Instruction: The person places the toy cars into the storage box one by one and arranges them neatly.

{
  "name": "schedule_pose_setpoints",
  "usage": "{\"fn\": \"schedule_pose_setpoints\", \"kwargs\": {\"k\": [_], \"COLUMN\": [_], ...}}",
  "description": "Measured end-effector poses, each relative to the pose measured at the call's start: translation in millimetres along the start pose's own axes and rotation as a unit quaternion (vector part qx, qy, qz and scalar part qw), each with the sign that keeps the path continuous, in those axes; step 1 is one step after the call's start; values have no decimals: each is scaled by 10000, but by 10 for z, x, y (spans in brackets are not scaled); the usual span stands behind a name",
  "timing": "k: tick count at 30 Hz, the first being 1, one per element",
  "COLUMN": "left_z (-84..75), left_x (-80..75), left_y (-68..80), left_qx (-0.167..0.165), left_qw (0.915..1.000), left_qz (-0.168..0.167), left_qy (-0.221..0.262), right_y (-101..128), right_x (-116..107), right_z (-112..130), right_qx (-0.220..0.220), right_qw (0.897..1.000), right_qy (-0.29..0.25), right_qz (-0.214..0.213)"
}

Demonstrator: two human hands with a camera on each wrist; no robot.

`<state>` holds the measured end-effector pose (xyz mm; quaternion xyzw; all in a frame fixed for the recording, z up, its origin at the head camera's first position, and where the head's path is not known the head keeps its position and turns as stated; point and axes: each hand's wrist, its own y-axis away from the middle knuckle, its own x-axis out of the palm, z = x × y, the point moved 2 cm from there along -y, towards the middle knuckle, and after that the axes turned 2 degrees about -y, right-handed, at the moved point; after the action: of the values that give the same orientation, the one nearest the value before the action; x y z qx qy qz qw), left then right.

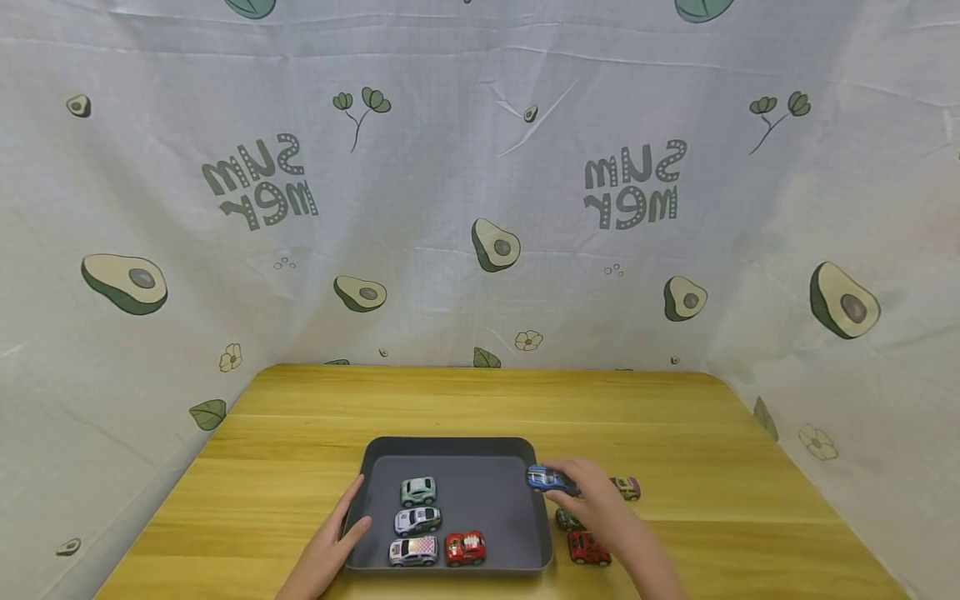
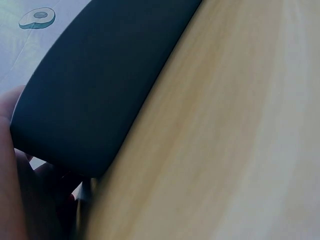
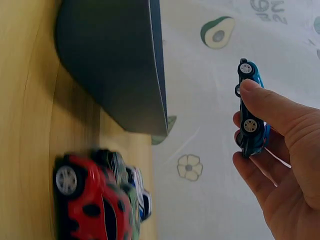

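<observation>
A dark grey rectangular tray (image 1: 480, 500) lies on the table. My left hand (image 1: 330, 542) grips its left wall, thumb over the rim; in the left wrist view the fingers (image 2: 10, 105) meet the tray wall (image 2: 95, 90). My right hand (image 1: 596, 500) pinches a blue toy car (image 1: 546, 479) above the tray's right rim. From the side, the right wrist view shows that toy car (image 3: 250, 112) between thumb and fingers, off the table. Inside the tray stand a pale green car (image 1: 417, 492), a white car (image 1: 417, 521), a pink-and-white car (image 1: 413, 551) and a red car (image 1: 465, 547).
Right of the tray are a red car with black spots (image 1: 588, 548), a dark green car (image 1: 570, 520) partly behind my hand, and a purple-and-yellow car (image 1: 628, 488). A printed avocado curtain (image 1: 480, 167) hangs round the wooden table (image 1: 300, 433).
</observation>
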<state>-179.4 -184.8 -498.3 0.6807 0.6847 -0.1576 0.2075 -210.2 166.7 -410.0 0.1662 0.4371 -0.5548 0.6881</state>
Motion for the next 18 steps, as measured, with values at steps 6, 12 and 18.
{"fn": "schedule_pose_setpoints", "kwargs": {"k": [6, 12, 18], "left_z": [-6, -4, 3], "left_x": [-4, -6, -9], "left_y": [2, 3, 10], "left_qx": [2, 25, 63], "left_qw": [10000, 10000, 10000], "left_qz": [28, 19, 0], "left_qy": [64, 82, 69], "right_y": [-60, -125, -179], "right_x": [146, 312, 479], "right_z": [92, 149, 193], "right_qx": [-102, -274, -310], "right_qw": [9998, 9991, 9971], "right_qy": [-99, -256, -438], "right_qz": [103, 205, 544]}}
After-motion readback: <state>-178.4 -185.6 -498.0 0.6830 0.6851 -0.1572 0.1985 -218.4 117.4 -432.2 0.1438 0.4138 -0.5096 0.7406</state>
